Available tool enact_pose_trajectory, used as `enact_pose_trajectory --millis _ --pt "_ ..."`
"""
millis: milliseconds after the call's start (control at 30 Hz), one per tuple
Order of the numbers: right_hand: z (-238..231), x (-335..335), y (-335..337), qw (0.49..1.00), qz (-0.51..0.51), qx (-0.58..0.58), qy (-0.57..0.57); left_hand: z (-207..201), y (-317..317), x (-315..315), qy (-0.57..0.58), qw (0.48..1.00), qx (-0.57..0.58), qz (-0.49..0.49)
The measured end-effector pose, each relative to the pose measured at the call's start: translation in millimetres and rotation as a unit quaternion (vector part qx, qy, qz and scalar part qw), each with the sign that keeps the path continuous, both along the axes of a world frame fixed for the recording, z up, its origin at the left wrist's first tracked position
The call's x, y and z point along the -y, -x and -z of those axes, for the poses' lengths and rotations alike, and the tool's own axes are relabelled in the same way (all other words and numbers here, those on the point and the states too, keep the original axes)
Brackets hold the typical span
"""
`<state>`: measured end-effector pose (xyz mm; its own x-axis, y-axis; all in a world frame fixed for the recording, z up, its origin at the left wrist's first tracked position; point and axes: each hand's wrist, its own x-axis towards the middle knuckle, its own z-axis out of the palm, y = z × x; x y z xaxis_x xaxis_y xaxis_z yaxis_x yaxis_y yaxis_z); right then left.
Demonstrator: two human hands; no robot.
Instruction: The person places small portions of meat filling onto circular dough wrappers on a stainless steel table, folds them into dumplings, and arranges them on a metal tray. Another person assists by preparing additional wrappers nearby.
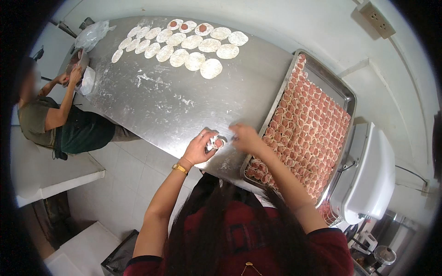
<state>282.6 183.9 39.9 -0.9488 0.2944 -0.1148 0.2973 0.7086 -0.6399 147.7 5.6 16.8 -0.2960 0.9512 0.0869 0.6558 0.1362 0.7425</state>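
Note:
Near the front edge of the steel table, my left hand (198,149) has its fingers curled around an open-topped dumpling (218,143), a pale wrapper gathered around reddish meat filling. Just right of it is my right hand (247,139), apart from the dumpling and smeared by motion, so its fingers do not show clearly. Close by on the right stands a large metal tray (328,78), mostly covered with tight rows of similar dumplings (304,124). Flat round wrappers (194,61) lie in rows at the table's far side; 3 of them carry a lump of meat (202,28).
The steel table (161,103) bears smudges of flour. At its left end a co-worker (69,115) reaches into a container (79,64) beside a clear plastic bag (93,36). A white machine (370,175) stands beyond the tray, and a socket box (376,19) is on the wall.

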Motion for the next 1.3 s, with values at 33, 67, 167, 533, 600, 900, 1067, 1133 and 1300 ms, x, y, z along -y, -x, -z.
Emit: enact_pose_trajectory --millis 33,67,167,533,600,900,1067,1133,1300 --pt "3.7 14.5 -0.3 0.999 0.005 -0.046 0.016 1.3 0.0 1.7 0.009 1.000 0.020 -0.011" --pt "6.7 27.2 -0.6 0.997 0.016 -0.062 0.033 3.4 -0.2 2.4 -0.001 0.999 0.028 -0.021" --pt "14.5 48.5 6.1 0.994 0.050 -0.065 0.069 11.2 -3.5 5.9 -0.019 0.997 0.058 -0.055" --pt "25.4 57.3 6.5 0.989 0.051 -0.137 0.032 6.5 -12.0 8.7 -0.018 0.985 0.117 -0.123" --pt "23.5 55.9 6.8 0.986 0.057 -0.144 0.059 6.3 -12.1 9.2 -0.044 0.984 0.117 -0.126" --pt "-8.8 -112.8 -38.9 0.905 0.264 -0.239 0.235 21.6 -18.2 5.4 -0.073 0.981 0.031 -0.178" --pt "-19.4 -277.5 -71.3 0.870 0.444 -0.205 0.067 18.7 -19.2 3.9 -0.041 0.986 0.000 -0.163" --pt "-10.9 -318.8 -72.4 0.878 0.453 -0.146 -0.040 16.1 -21.7 2.7 -0.039 0.985 0.002 -0.166" --pt "23.2 -359.4 -55.2 0.901 0.412 -0.038 -0.128 12.4 -23.2 0.1 -0.042 0.986 -0.023 -0.161"
